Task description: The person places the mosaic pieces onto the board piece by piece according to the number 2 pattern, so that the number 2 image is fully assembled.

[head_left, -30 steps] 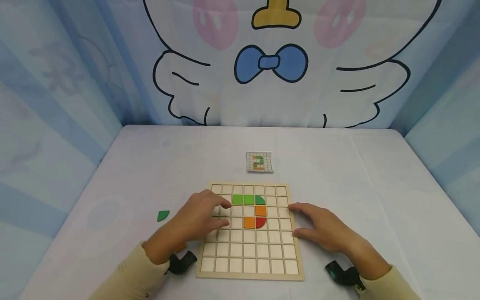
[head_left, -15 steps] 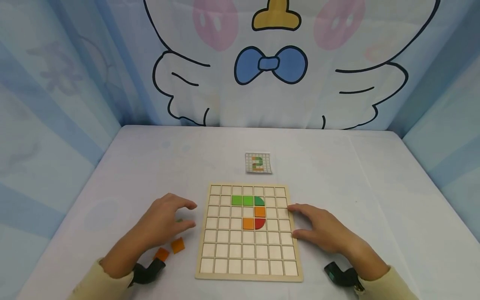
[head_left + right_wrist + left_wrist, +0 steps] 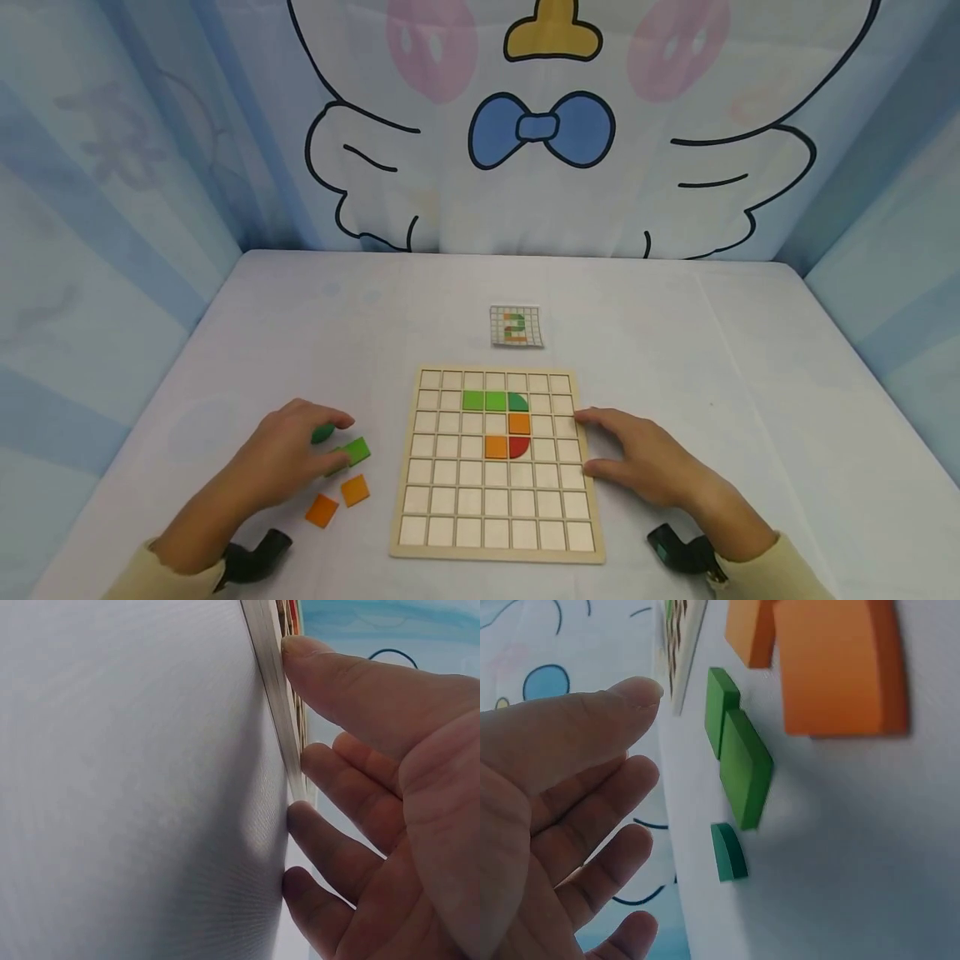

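On the table [image 3: 675, 333] we see a gridded board [image 3: 495, 502]. Left of the board, well apart from it, hovers the left hand [image 3: 288, 454], its thumb and fingers spread apart and grasping nothing. Around and below it, also left of the board, lie loose pieces: two green squares [image 3: 358, 451] just beside each other, the one farther from the board partly covered by the thumb in the head view, and a dark green quarter [image 3: 322, 432] between thumb and fingers as we look down. In the left wrist view we see a gap between the fingertips and these pieces. Two orange squares [image 3: 356, 490] lie apart from each other left of the board, nearer the person than the green ones.

At the board's right edge is the right hand [image 3: 641, 454], its fingers extended; we see its thumb touching the rim, but nothing is clenched in it.

In the board's grid we find a row of two light green tiles [image 3: 484, 401] ending in a rounded green corner [image 3: 518, 402]; below that corner an orange tile [image 3: 519, 423], then a red corner [image 3: 519, 447] with another orange tile [image 3: 497, 447] on its left. Beyond the board's far edge lies a small card [image 3: 516, 326] with a coloured pattern.
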Available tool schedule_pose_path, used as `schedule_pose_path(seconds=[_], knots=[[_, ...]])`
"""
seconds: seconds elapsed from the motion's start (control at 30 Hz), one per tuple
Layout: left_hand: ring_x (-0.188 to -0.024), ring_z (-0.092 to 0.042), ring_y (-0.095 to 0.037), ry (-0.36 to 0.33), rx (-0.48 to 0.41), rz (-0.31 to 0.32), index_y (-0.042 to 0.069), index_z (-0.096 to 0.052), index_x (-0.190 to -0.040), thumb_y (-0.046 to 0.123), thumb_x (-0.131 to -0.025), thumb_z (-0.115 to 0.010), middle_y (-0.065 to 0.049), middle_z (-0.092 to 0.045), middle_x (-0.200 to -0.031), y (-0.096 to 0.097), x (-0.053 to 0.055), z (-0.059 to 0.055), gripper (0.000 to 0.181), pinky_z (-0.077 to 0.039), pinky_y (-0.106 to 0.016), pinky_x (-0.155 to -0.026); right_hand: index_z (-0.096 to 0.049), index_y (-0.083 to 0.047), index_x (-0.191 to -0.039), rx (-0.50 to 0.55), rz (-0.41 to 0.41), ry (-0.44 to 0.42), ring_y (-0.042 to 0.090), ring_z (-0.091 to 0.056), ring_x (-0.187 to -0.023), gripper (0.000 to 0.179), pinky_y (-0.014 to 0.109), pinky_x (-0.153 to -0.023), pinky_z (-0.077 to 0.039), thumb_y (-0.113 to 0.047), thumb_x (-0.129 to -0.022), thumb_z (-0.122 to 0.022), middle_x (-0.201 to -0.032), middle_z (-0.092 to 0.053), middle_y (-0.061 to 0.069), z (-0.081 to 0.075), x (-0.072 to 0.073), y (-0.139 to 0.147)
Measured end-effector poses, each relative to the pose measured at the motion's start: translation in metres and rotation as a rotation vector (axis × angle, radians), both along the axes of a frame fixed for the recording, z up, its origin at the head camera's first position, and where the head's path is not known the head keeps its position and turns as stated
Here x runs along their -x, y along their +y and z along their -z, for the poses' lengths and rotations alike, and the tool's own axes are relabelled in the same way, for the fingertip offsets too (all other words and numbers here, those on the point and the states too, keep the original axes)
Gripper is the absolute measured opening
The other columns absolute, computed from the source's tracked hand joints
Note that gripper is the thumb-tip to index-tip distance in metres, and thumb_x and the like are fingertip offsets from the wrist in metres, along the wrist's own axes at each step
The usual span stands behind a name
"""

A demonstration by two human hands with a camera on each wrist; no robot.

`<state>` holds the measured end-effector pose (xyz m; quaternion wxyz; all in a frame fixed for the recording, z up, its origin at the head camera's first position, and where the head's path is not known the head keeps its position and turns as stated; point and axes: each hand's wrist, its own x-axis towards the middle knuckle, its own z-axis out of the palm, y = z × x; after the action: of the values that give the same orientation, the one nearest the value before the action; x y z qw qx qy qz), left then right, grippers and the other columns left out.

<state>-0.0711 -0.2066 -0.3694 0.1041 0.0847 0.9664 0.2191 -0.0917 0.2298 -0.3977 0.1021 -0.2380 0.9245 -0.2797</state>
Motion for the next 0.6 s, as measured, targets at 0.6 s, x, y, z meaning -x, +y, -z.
schedule_pose_path(seconds=[0.6], knots=[[-0.099, -0.056, -0.032, 0.030, 0.079, -0.069, 0.005, -0.072, -0.108, 0.022, -0.081, -0.084, -0.006, -0.065, -0.102, -0.033, 0.013, 0.014, 0.034, -0.049, -0.054, -0.084, -0.056, -0.007, -0.139, 0.004, -0.001, -0.007, 0.035, -0.049, -0.133, 0.059, 0.054, -0.107, -0.038, -0.029, -0.089, -0.077, -0.140, -0.056, 0.011, 0.000, 0.000, 0.001]])
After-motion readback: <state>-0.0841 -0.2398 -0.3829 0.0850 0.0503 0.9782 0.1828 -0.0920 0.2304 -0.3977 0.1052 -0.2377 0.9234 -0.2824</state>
